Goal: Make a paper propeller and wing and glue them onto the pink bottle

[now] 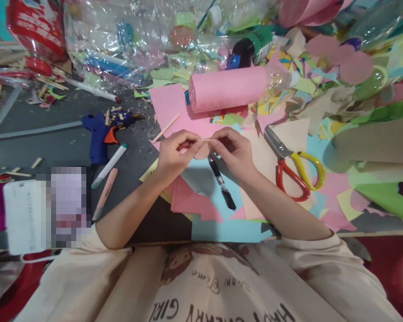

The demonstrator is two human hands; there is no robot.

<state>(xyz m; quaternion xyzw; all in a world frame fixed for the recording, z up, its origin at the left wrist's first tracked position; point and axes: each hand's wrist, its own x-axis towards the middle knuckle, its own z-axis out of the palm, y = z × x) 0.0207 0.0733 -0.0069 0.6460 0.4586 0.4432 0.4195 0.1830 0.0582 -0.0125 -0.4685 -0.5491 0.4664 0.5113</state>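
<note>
My left hand (174, 154) and my right hand (233, 150) meet over coloured paper sheets near the table's front. Both pinch a thin wooden stick (201, 141) between their fingertips, one at each end. A small round beige paper piece (201, 151) hangs just under the stick, between the two hands. A black marker (221, 183) lies on blue paper (221, 228) below my right hand. Red and yellow scissors (293, 167) rest on tan paper to the right.
A blue glue gun (102, 129) lies left on the dark table, with two pens (109, 165) beside it. A bottle wrapped in pink paper (228, 87) lies behind my hands. Clear plastic bottles, paper scraps and wooden sticks crowd the back. A white phone (25, 214) sits front left.
</note>
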